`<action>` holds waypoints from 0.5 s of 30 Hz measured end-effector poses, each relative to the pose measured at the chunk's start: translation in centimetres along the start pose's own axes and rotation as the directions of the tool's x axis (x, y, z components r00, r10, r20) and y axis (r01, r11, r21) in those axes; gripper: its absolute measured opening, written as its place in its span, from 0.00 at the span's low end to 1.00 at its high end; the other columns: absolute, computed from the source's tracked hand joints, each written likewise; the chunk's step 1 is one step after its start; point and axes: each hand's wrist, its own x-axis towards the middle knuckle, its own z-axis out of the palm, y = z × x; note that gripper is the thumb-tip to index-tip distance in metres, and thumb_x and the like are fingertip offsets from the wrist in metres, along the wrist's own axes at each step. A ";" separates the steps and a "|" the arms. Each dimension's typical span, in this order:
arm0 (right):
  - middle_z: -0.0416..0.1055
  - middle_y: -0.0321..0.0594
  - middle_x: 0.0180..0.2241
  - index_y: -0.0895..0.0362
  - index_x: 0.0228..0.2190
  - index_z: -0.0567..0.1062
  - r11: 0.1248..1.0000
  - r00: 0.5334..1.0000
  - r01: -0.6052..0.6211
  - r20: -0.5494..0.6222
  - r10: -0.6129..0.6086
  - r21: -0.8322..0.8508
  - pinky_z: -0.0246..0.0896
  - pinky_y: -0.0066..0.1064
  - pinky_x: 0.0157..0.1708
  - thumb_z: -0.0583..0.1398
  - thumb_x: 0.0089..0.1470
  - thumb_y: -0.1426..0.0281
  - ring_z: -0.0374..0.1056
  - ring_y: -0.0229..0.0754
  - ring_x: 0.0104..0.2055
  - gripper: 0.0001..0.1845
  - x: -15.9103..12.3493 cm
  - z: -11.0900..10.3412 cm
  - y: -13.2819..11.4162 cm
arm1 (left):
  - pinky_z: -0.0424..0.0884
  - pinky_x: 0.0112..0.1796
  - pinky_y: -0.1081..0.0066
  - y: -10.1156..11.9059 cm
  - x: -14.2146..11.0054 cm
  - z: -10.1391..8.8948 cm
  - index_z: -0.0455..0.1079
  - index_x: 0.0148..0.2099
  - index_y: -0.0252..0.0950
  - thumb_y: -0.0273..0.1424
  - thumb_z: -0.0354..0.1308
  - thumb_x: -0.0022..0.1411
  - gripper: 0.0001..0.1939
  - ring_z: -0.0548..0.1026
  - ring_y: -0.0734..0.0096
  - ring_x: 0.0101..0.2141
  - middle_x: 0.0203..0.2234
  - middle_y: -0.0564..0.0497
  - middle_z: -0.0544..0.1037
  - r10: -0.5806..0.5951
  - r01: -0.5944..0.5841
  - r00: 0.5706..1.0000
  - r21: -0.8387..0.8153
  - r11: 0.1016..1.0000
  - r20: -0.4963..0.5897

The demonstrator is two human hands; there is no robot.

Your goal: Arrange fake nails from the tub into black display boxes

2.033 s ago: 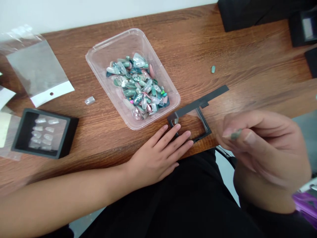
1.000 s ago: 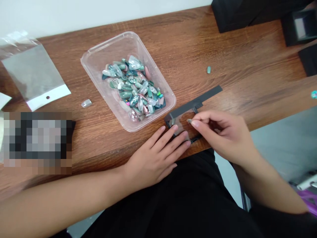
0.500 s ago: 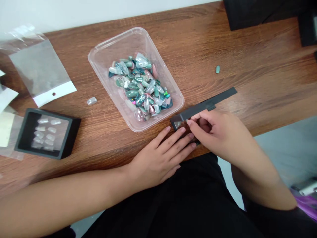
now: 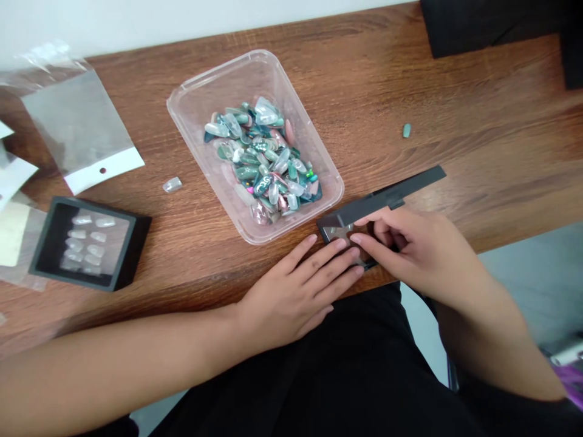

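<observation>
My left hand (image 4: 307, 276) lies flat with its fingers stretched out, the fingertips over the front left part of a shallow black box (image 4: 322, 227). Inside that box's left end are small clear press-on nails (image 4: 339, 231), partly covered by my fingers. My right hand (image 4: 405, 240) reaches into the box from the right, the thumb and index tips slightly apart and the other fingers curled. I see nothing held between them. A long black flap (image 4: 416, 182) with a small tab stands along the box's far side, beside my right knuckles.
A clear plastic tub (image 4: 314, 142) of green, pink and clear press-on nails stands behind my hands. A black box (image 4: 132, 249) with several clear nails, one loose clear nail (image 4: 172, 184) and a clear bag (image 4: 75, 124) lie left. A green nail (image 4: 407, 130) lies right.
My right thumb and index finger have moved slightly apart from a pinch over the box. The flap has tilted up a little. My left hand stays flat; the whole view has shifted slightly.
</observation>
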 end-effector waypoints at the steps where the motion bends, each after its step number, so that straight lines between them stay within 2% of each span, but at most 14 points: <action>1: 0.68 0.29 0.23 0.50 0.37 0.76 1.000 1.000 0.023 0.002 -0.023 -0.008 0.55 0.28 0.26 0.61 0.64 0.61 0.66 0.34 0.24 0.07 0.0 0.0 0.2 | 0.50 0.69 0.48 0.0 0.0 0.0 0.53 0.75 0.33 0.44 0.53 0.72 0.37 0.54 0.51 0.73 0.75 0.44 0.53 -0.001 0.001 1.000 -0.003 1.000 -0.002; 7: 0.62 0.30 0.19 0.52 0.41 0.78 0.975 0.985 0.150 -0.065 -0.162 -0.161 0.49 0.29 0.26 0.60 0.65 0.63 0.57 0.35 0.21 0.08 0.4 0.2 0.1 | 0.50 0.70 0.47 0.0 -0.1 0.1 0.54 0.75 0.34 0.44 0.55 0.71 0.37 0.53 0.50 0.73 0.74 0.44 0.54 0.005 -0.005 1.000 -0.007 1.000 -0.003; 12: 0.66 0.32 0.21 0.52 0.38 0.79 0.958 0.974 0.206 -0.054 -0.221 -0.202 0.53 0.29 0.29 0.59 0.66 0.64 0.62 0.36 0.24 0.08 0.7 0.1 -0.1 | 0.51 0.70 0.48 0.0 -0.1 0.0 0.54 0.75 0.34 0.43 0.53 0.72 0.36 0.54 0.52 0.73 0.74 0.44 0.54 0.007 -0.007 1.000 -0.011 1.000 0.014; 15: 0.68 0.33 0.22 0.52 0.38 0.79 0.957 0.970 0.212 -0.079 -0.231 -0.198 0.51 0.30 0.28 0.59 0.66 0.63 0.65 0.37 0.26 0.09 0.7 0.2 -0.3 | 0.51 0.70 0.48 0.0 0.0 0.0 0.54 0.75 0.34 0.43 0.53 0.72 0.36 0.54 0.52 0.73 0.74 0.44 0.56 0.000 0.000 1.000 -0.008 1.000 0.006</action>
